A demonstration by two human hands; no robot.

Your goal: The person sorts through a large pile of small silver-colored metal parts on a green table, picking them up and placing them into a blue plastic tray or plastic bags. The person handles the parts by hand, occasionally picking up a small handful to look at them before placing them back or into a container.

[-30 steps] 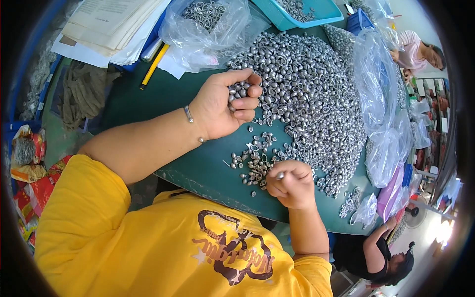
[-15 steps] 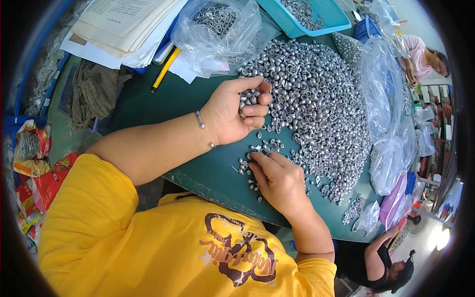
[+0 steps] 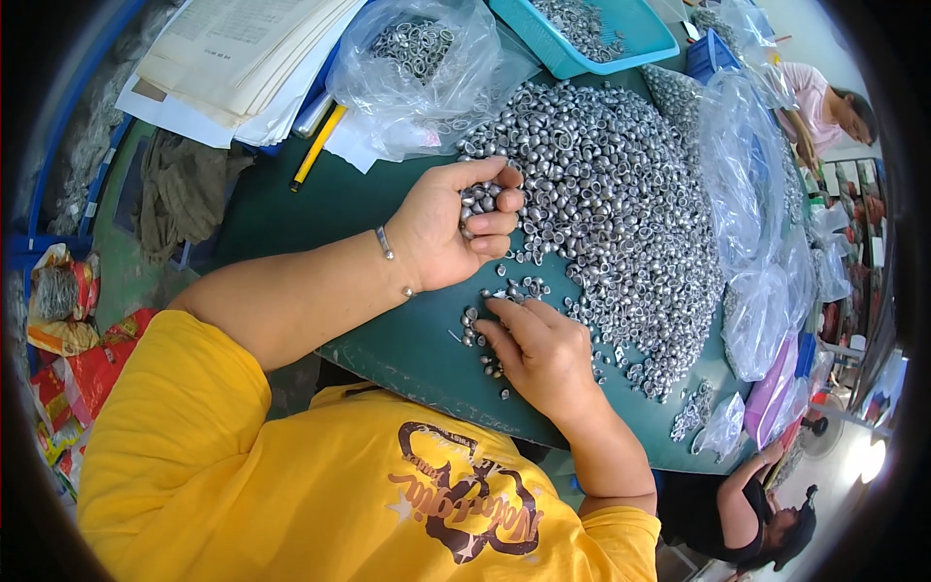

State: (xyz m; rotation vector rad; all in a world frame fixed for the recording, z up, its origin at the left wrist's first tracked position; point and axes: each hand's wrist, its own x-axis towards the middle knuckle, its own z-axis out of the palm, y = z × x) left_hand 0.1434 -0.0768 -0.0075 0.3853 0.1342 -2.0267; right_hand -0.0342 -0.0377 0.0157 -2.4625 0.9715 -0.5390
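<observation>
My left hand (image 3: 451,221), palm turned up with fingers curled, is closed around a handful of small domed silver metal rings (image 3: 479,202). It is held over the table beside a big heap of the same rings (image 3: 621,204). Lower down, my right hand (image 3: 545,351) rests at a small group of loose rings (image 3: 529,286) near the table's front edge. Its thumb and index finger are bent and a little apart, the tips touching pieces on the surface. Nothing shows gripped between them; the other fingers are partly hidden.
On the green table (image 3: 407,339) lie a clear bag of rings (image 3: 427,107), a yellow pencil-like stick (image 3: 318,145) and stacked papers (image 3: 208,58). A turquoise basket (image 3: 645,56) with small parts stands behind the heap. Plastic bags (image 3: 752,194) line the right side. Two other people (image 3: 815,102) are at the right.
The whole view has shifted slightly. Both hands stay in nearly the same place; the left keeps its handful and the right's fingers have moved only a little among the loose rings.
</observation>
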